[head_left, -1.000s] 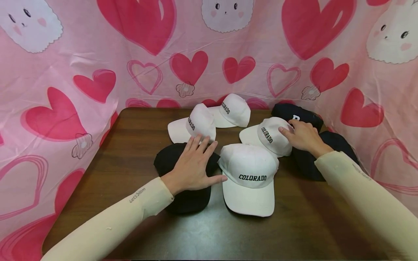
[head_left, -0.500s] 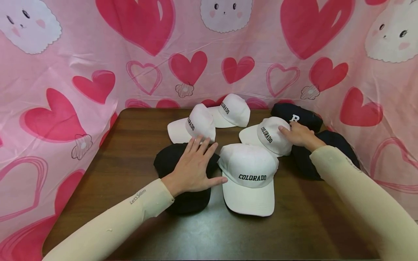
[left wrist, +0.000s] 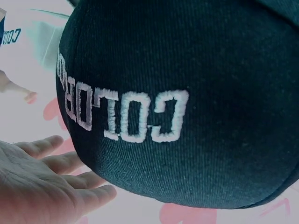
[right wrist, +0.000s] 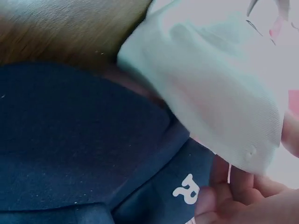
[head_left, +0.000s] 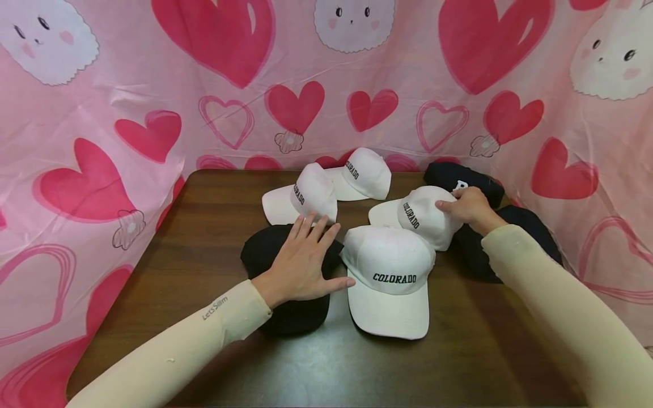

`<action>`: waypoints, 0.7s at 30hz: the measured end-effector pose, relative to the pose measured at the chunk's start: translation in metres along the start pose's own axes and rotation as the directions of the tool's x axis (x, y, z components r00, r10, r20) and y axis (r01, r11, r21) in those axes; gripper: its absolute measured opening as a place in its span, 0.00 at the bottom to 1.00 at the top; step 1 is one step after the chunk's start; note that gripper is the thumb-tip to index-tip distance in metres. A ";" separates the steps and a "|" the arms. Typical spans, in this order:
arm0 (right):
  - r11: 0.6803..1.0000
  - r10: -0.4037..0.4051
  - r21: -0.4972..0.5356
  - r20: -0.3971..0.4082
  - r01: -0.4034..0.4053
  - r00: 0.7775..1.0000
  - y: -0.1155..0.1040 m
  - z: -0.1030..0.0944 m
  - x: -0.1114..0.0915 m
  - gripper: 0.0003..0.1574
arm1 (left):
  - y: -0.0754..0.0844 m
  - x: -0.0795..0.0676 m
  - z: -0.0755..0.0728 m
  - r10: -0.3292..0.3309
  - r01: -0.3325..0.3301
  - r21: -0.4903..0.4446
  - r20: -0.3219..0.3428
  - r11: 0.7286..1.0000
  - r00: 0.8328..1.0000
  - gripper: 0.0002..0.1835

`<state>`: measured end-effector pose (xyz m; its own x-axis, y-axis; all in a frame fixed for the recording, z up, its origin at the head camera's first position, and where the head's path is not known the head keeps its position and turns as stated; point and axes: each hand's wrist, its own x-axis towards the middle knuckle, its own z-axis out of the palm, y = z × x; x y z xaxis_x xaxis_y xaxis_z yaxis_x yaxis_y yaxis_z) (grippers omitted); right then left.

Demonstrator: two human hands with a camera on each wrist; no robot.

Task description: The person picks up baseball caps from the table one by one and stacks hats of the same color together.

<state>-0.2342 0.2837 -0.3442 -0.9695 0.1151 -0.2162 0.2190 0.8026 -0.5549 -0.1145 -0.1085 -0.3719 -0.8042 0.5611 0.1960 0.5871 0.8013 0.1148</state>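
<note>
A person's right hand (head_left: 471, 207) grips a white cap (head_left: 425, 215) lettered "COLORADO" at a wooden table (head_left: 204, 226), its thumb and curled fingers pinching the back of the crown. The left hand (head_left: 301, 266) spreads straight, relaxed fingers over a black cap (head_left: 262, 249), holding nothing; whether they touch it is unclear.

The left wrist camera reveals white stitched lettering (left wrist: 135, 114) on the black cap (hidden in the head view), with the fingers beside its crown. The right wrist camera shows curled fingertips at the white cap's edge, close to a white letter on a dark cap (head_left: 451, 174) that the head view half hides.

The gripped cap lies left of the fingers, its brim pointing away from them, just behind a second white cap (head_left: 390, 277).
</note>
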 end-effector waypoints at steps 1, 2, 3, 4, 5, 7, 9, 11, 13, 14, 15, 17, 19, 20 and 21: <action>1.000 0.014 0.027 -0.007 -0.014 1.000 -0.001 0.000 -0.001 0.48 | 0.000 0.000 0.000 -0.001 0.001 -0.002 0.001 1.000 1.000 0.59; 0.998 0.024 0.052 -0.014 -0.023 1.000 -0.001 0.000 -0.001 0.47 | 0.000 0.000 0.000 -0.001 0.001 -0.002 0.000 1.000 1.000 0.59; 0.997 0.029 0.076 -0.020 -0.028 0.999 -0.001 -0.001 -0.001 0.47 | 0.000 0.000 0.000 0.000 0.000 -0.003 -0.002 1.000 1.000 0.59; 0.995 0.032 0.100 -0.025 -0.029 0.999 -0.001 -0.001 -0.001 0.46 | 0.000 0.000 0.000 0.001 -0.001 -0.001 -0.007 1.000 1.000 0.59; 0.991 0.034 0.127 -0.027 -0.031 0.999 -0.001 -0.001 -0.002 0.44 | 0.000 0.000 -0.001 0.001 -0.001 0.001 -0.010 1.000 1.000 0.59; 0.984 0.036 0.176 -0.037 -0.029 0.999 -0.002 -0.002 -0.003 0.42 | -0.001 0.000 0.000 0.004 -0.004 0.003 -0.016 1.000 1.000 0.59; 0.972 0.042 0.233 -0.051 -0.029 0.998 -0.004 -0.002 -0.004 0.40 | -0.001 0.000 0.000 0.007 -0.007 0.004 -0.025 1.000 1.000 0.58; 0.957 0.056 0.289 -0.066 -0.035 0.996 -0.005 -0.002 -0.004 0.40 | -0.002 -0.001 0.000 0.007 -0.007 0.004 -0.026 1.000 1.000 0.58; 0.940 0.062 0.340 -0.077 -0.032 0.995 -0.006 -0.002 -0.005 0.41 | -0.002 -0.001 0.000 0.007 -0.007 0.004 -0.027 1.000 1.000 0.58; 0.927 0.063 0.373 -0.078 -0.029 0.995 -0.007 -0.001 -0.006 0.41 | -0.002 -0.001 0.000 0.007 -0.007 0.005 -0.029 1.000 1.000 0.58; 0.915 0.061 0.402 -0.081 -0.023 0.995 -0.007 -0.001 -0.006 0.42 | -0.002 -0.001 0.000 0.007 -0.007 0.008 -0.029 1.000 1.000 0.58; 0.886 0.064 0.463 -0.089 -0.016 0.994 -0.009 0.000 -0.007 0.42 | -0.003 -0.002 0.000 0.006 -0.006 0.010 -0.028 1.000 1.000 0.58; 0.852 0.067 0.523 -0.099 -0.005 0.993 -0.011 0.001 -0.009 0.43 | -0.003 -0.002 0.000 0.007 -0.006 0.009 -0.029 1.000 1.000 0.58; 0.834 0.068 0.551 -0.106 0.002 0.992 -0.013 0.001 -0.010 0.43 | -0.003 -0.002 0.000 0.006 -0.006 0.010 -0.029 1.000 1.000 0.58; 0.820 0.071 0.573 -0.112 0.006 0.991 -0.014 0.000 -0.011 0.42 | -0.004 -0.002 0.000 0.005 -0.005 0.009 -0.028 1.000 1.000 0.58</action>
<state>-0.2263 0.2708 -0.3341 -0.9578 0.2366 -0.1632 0.2361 0.3235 -0.9163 -0.1149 -0.1125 -0.3731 -0.7983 0.5589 0.2242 0.5901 0.8004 0.1056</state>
